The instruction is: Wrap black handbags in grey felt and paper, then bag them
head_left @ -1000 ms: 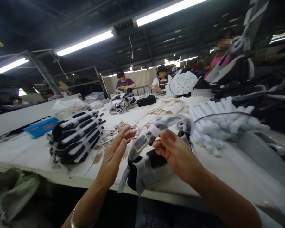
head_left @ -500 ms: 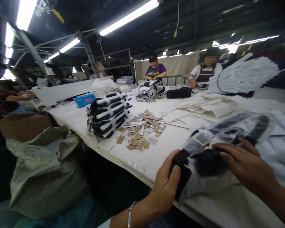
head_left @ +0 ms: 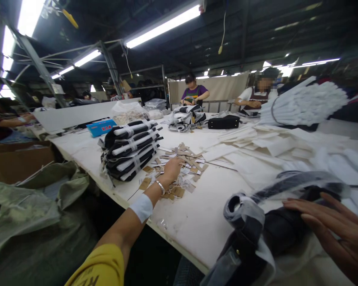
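Observation:
My left hand (head_left: pixel 172 169) is stretched out over a pile of brown and white hang tags with strings (head_left: pixel 177 192). Its fingers are curled together and point down into the pile; whatever is between them is hidden. Close by on the right, a black handbag (head_left: pixel 283 230) lies on the table, its handles and straps wrapped in clear film and its near end jutting over the front edge. A rolled, wrapped strap end (head_left: pixel 235 204) stands up from it. My right hand (head_left: pixel 337 234) rests on the bag with fingers extended.
Left of the tags stands a stack of black bags (head_left: pixel 131 149) with white wrapping, near a blue box (head_left: pixel 101 128). White sheets (head_left: pixel 256 145) and a bundle of white rolls (head_left: pixel 304 103) lie to the right. Two co-workers stand across the table (head_left: pixel 197 210). A green sack (head_left: pixel 38 222) sits below left.
My left hand has let go of the bag and moved left and away to the hang tags. The bag's near end has dropped toward me; my right hand stays on it.

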Demonstrator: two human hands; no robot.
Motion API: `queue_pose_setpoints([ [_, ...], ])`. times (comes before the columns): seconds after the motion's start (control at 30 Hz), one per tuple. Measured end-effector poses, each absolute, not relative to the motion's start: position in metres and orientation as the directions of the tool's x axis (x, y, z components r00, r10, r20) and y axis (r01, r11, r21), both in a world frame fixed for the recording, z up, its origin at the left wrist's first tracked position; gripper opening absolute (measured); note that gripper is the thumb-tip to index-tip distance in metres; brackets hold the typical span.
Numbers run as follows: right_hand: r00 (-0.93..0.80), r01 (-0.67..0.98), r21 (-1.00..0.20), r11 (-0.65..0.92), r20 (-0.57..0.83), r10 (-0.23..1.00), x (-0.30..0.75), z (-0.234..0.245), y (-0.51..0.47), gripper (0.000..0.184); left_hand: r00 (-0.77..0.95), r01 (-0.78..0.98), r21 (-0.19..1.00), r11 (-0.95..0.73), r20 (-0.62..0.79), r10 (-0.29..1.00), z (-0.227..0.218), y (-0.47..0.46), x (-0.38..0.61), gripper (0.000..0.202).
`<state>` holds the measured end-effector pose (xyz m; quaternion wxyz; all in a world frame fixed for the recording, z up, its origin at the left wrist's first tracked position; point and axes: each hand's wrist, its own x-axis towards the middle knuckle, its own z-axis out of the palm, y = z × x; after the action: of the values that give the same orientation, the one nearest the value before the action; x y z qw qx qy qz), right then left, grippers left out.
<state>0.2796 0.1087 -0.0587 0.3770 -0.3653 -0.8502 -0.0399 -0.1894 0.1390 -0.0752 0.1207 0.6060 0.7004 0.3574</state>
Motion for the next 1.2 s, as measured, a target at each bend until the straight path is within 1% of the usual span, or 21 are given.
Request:
queue_pose_setpoints([
  [0.1, -0.56, 0.613, -0.113, 0.782, 0.636, 0.531, 0.283, -0.059, 0.109, 0.037, -0.2, 0.829, 0.556, 0.057, 0.199, 0.959, -0.081, 0.163, -0.197, 0.033],
  [0.13, -0.566, 0.618, -0.091, 0.781, 0.638, 0.523, 0.284, -0.059, 0.11, 0.037, -0.195, 0.843, 0.533, 0.071, 0.18, 0.964, -0.082, 0.168, -0.198, 0.033],
  [0.2, -0.583, 0.62, -0.058, 0.783, 0.634, 0.508, 0.285, -0.058, 0.109, 0.037, -0.197, 0.858, 0.504, 0.093, 0.156, 0.968, -0.082, 0.173, -0.201, 0.034],
  [0.27, -0.596, 0.614, -0.046, 0.788, 0.627, 0.501, 0.284, -0.055, 0.108, 0.035, -0.212, 0.857, 0.505, 0.107, 0.155, 0.965, -0.078, 0.175, -0.206, 0.035],
  [0.4, -0.585, 0.609, -0.058, 0.791, 0.641, 0.497, 0.279, -0.044, 0.103, 0.031, -0.255, 0.807, 0.583, 0.098, 0.193, 0.948, -0.053, 0.171, -0.216, 0.034],
  [0.57, -0.527, 0.625, -0.103, 0.774, 0.676, 0.515, 0.271, -0.029, 0.096, 0.03, -0.25, 0.653, 0.757, -0.012, 0.231, 0.94, 0.005, 0.162, -0.209, 0.033],
  [0.67, -0.426, 0.658, -0.186, 0.729, 0.707, 0.565, 0.258, -0.012, 0.088, 0.032, -0.19, 0.512, 0.851, -0.115, 0.242, 0.952, 0.045, 0.15, -0.19, 0.031],
  [0.73, -0.375, 0.624, -0.263, 0.735, 0.725, 0.578, 0.243, 0.005, 0.082, 0.033, -0.13, 0.412, 0.894, -0.174, 0.246, 0.96, 0.069, 0.138, -0.172, 0.031],
  [0.87, -0.357, 0.447, -0.423, 0.788, 0.723, 0.591, 0.199, 0.044, 0.072, 0.036, -0.006, 0.244, 0.936, -0.256, 0.265, 0.964, 0.107, 0.113, -0.127, 0.034],
  [0.93, -0.385, 0.313, -0.539, 0.782, 0.68, 0.624, 0.175, 0.058, 0.072, 0.041, 0.063, 0.179, 0.941, -0.287, 0.28, 0.958, 0.119, 0.101, -0.101, 0.037],
  [0.97, -0.406, 0.22, -0.614, 0.758, 0.649, 0.644, 0.163, 0.063, 0.073, 0.047, 0.099, 0.151, 0.942, -0.3, 0.287, 0.953, 0.125, 0.095, -0.088, 0.038],
  [1.03, -0.461, -0.001, -0.762, 0.648, 0.575, 0.675, 0.144, 0.068, 0.075, 0.059, 0.168, 0.103, 0.943, -0.316, 0.297, 0.94, 0.133, 0.083, -0.063, 0.039],
  [1.1, -0.516, -0.166, -0.865, 0.474, 0.486, 0.706, 0.133, 0.068, 0.075, 0.063, 0.221, 0.067, 0.944, -0.323, 0.302, 0.927, 0.138, 0.071, -0.044, 0.04],
  [1.13, -0.527, -0.22, -0.895, 0.388, 0.444, 0.725, 0.131, 0.066, 0.074, 0.061, 0.241, 0.053, 0.944, -0.326, 0.305, 0.921, 0.14, 0.065, -0.037, 0.04],
  [1.2, -0.518, -0.291, -0.926, 0.241, 0.364, 0.774, 0.133, 0.062, 0.071, 0.049, 0.264, 0.04, 0.943, -0.331, 0.309, 0.914, 0.14, 0.058, -0.029, 0.04],
])
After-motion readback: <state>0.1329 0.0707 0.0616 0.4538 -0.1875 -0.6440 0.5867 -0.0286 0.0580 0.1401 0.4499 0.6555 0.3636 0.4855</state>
